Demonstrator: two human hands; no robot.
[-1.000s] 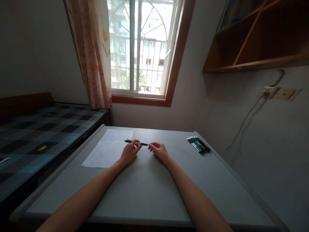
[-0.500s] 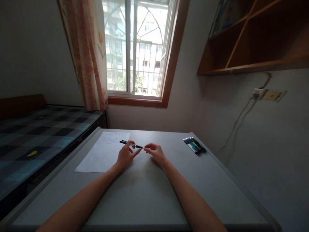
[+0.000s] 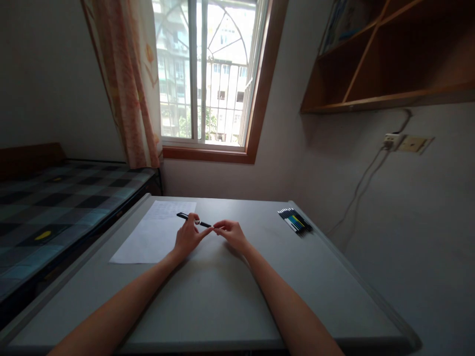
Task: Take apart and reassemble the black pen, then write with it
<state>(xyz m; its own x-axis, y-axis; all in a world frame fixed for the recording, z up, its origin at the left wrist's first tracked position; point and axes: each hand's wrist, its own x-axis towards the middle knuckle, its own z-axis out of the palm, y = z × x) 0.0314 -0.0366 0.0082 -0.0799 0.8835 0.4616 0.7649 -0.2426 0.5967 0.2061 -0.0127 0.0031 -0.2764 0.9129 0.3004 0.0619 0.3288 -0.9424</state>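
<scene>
A black pen (image 3: 205,224) with a pale band in its middle is held nearly level over the table. My left hand (image 3: 186,236) grips it round the middle, with its clip end sticking out to the left above the paper. At the pen's right end, my right hand (image 3: 230,233) has thumb and forefinger pinched on the tip. The fingers hide the very point. Beneath the left hand lies a white sheet of paper (image 3: 141,242) with faint writing along its far part.
Several pens (image 3: 296,221) lie side by side near the right edge of the grey table (image 3: 222,306). A bed (image 3: 74,198) stands on the left, and a wooden shelf (image 3: 356,105) hangs on the right wall above a socket with cords (image 3: 393,142).
The view has turned slightly, so the whole scene sits further left. My right fingertips are closer to the pen's black front part, and the pale gap seen there before has shrunk.
</scene>
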